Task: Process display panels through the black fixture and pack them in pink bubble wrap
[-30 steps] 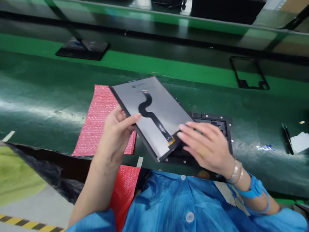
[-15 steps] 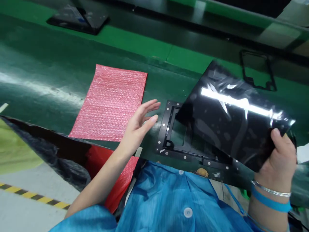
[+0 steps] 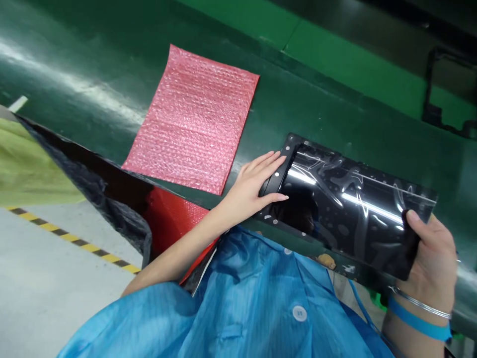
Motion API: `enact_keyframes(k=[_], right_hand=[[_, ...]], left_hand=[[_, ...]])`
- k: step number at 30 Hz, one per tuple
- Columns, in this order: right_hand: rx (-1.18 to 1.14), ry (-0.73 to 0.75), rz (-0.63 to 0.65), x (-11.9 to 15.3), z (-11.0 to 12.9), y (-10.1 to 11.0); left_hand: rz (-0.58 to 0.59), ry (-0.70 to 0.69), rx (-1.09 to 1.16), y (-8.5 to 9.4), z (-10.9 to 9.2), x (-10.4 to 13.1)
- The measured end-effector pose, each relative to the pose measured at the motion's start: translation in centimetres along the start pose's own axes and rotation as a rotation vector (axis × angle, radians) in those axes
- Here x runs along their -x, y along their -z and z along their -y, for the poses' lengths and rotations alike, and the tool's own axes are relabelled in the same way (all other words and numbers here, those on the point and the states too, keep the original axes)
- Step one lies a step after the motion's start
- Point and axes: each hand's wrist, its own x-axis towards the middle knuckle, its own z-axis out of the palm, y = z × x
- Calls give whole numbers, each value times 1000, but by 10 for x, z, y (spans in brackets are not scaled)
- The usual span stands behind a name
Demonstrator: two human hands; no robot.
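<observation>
A glossy black panel under clear film (image 3: 350, 209) lies over the dark frame at the right of the workbench, its right end tilted up. My right hand (image 3: 432, 248) grips that end, thumb on top and fingers beneath. My left hand (image 3: 257, 186), fingers stretched out, rests at the left side of the black frame with silvery round dots (image 3: 288, 141). The panel covers most of this frame. To the left of my left hand lies a pink bubble-wrap sheet (image 3: 197, 119), flat on the bench.
The green bench (image 3: 112, 59) spans the view. Another black frame (image 3: 434, 84) sits at the far right. Below the bench edge on the left hangs an open dark bag (image 3: 122, 228) with a red bubble-wrap piece (image 3: 171, 214) in it. Striped tape (image 3: 70, 241) marks the floor.
The panel has come down onto the dotted frame with my right hand still holding it. My left hand has moved right to the frame's left side. The camera view has shifted.
</observation>
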Motion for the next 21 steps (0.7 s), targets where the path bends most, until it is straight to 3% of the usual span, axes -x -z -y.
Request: enact_keyframes(k=[21], right_hand=[[86,19,-7,-3,11,-5]], left_hand=[[-40,-84,-210,-13,-3,4]])
